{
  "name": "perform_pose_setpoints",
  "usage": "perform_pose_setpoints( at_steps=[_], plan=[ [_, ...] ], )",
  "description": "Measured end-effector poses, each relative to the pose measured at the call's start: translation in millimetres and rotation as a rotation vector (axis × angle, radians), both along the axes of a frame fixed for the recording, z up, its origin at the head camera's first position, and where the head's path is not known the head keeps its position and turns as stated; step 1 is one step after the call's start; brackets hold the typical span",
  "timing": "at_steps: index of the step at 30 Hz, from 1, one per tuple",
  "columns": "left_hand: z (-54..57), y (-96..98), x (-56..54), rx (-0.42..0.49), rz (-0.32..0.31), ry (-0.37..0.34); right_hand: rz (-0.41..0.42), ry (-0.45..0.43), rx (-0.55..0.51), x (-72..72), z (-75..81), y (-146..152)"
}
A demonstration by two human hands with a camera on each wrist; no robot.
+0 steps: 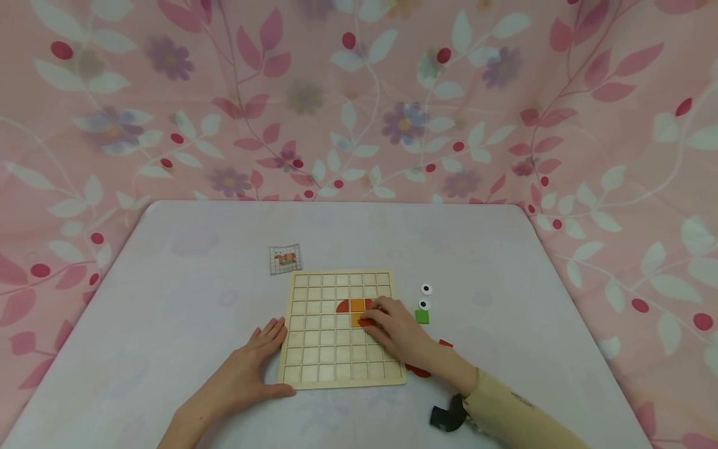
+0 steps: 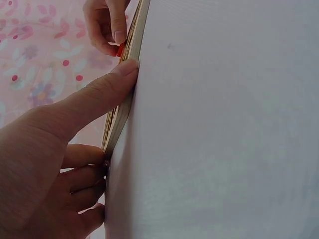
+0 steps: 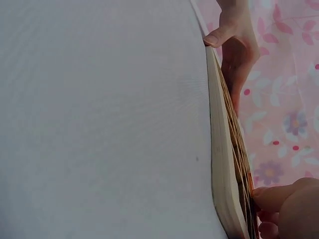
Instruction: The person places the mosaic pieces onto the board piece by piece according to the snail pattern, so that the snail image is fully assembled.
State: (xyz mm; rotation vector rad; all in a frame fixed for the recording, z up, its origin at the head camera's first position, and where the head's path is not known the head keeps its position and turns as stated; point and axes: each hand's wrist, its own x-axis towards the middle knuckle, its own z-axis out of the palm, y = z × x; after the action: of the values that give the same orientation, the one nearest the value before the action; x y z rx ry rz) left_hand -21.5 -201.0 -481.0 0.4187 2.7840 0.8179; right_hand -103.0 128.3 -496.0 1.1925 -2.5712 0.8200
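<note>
A wooden grid board (image 1: 320, 355) lies on the table. Two orange squares (image 1: 357, 305) sit in its cells one above the other, with a red quarter-round piece (image 1: 343, 307) to the left of the upper one and another red piece (image 1: 368, 304) to its right, partly behind fingers. My right hand (image 1: 401, 330) pinches a red piece (image 2: 120, 50) beside the lower orange square; its shape is mostly hidden. My left hand (image 1: 247, 368) rests against the board's left side, fingers extended, thumb at the near left corner.
A small picture card (image 1: 285, 259) lies beyond the board's far left corner. To the right are two eye discs (image 1: 426, 289), a green square (image 1: 422, 317) and several red pieces (image 1: 419, 371), partly under my right arm. A black strap-like object (image 1: 445, 418) hangs by the right sleeve.
</note>
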Motion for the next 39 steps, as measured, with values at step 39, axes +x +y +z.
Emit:
perform_pose_setpoints(
  at_steps=[39],
  plan=[
    [-1.3, -0.1, 0.8, -0.019, -0.004, 0.016, -0.079, 0.055, -0.241, -1.8, -10.6, -49]
  ],
)
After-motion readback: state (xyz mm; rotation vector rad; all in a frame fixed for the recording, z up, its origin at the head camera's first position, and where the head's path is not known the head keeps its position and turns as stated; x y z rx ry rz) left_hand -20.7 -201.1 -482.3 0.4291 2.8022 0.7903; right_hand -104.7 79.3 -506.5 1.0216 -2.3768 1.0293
